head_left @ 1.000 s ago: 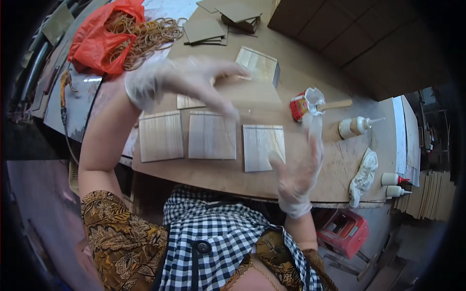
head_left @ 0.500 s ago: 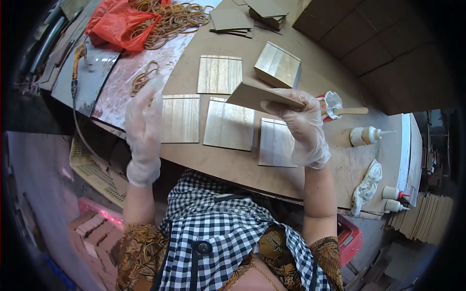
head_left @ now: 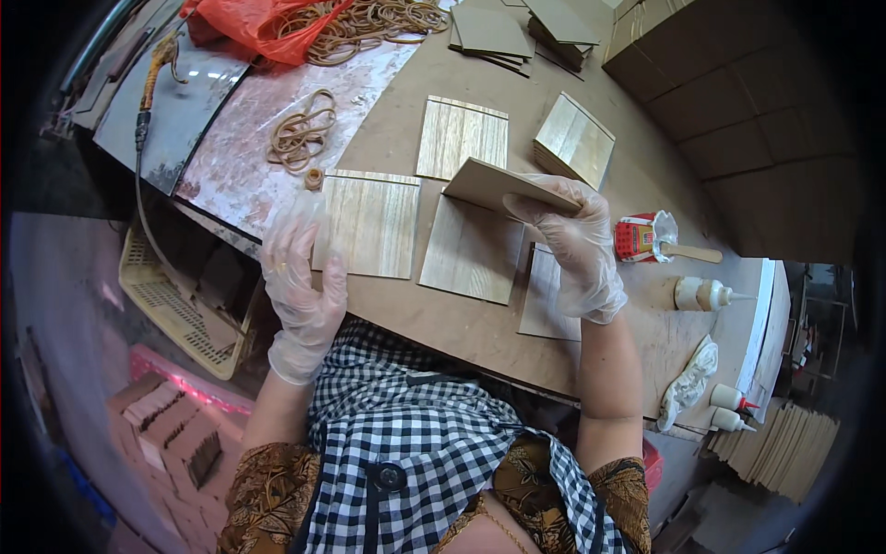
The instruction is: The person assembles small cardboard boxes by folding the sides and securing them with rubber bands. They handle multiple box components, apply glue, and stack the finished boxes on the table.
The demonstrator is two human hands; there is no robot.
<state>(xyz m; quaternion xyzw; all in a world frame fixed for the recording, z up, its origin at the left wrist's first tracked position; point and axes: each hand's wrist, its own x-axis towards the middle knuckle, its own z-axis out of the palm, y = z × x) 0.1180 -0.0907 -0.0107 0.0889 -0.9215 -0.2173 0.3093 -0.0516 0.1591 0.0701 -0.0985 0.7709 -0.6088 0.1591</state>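
In a clear plastic glove, my right hand (head_left: 574,245) pinches a thin brown board (head_left: 489,189) by its right end, tilted above the wooden panels. Its lower edge meets or hangs just over the middle panel (head_left: 469,249); I cannot tell which. My left hand (head_left: 305,277), gloved too, has its fingers apart beside the left edge of another pale wooden panel (head_left: 374,226); whether it touches is unclear. A third panel (head_left: 461,138) lies farther back, and one more (head_left: 546,295) is partly hidden behind my right hand. Each fully visible panel has a groove near its far edge.
A stack of wooden panels (head_left: 574,138), a red glue cup (head_left: 637,237) with a wooden stick, a glue bottle (head_left: 701,294) and a crumpled cloth (head_left: 688,383) are on the right. Rubber bands (head_left: 303,131) and a red bag (head_left: 249,32) lie far left. Brown boards (head_left: 489,42) are stacked behind.
My left hand has come down to the left panel, its fingers spreading. My right hand still holds the brown board, now over the middle panel. The whole view has shifted.
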